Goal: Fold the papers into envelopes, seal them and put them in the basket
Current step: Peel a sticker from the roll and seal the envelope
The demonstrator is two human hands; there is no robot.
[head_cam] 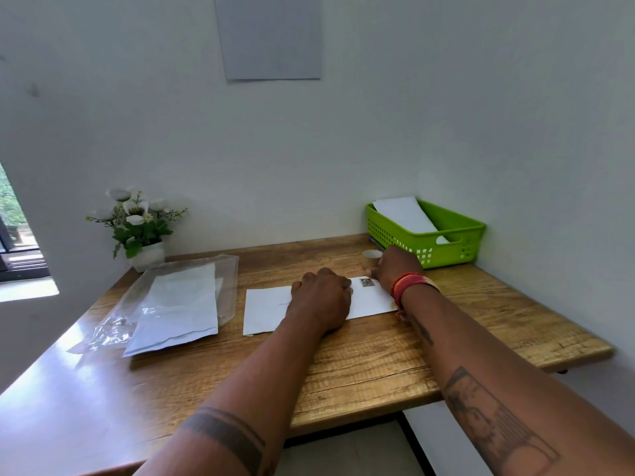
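Note:
A white envelope [266, 309] with a small stamp [366, 282] at its far right corner lies flat on the wooden table [395, 365]. My left hand [321, 297] rests on the envelope's middle as a closed fist and presses it down. My right hand [395, 266] sits at the envelope's far right corner, fingers curled on the table beside a small tape roll [370, 256]. A green plastic basket [457, 247] stands at the back right corner with a white envelope [407, 214] leaning inside it.
A stack of white papers [178, 304] on a clear plastic sleeve [110, 329] lies at the left. A white pot of artificial flowers [139, 228] stands at the back left. Walls close off the back and right. A grey sheet [271, 36] hangs on the wall.

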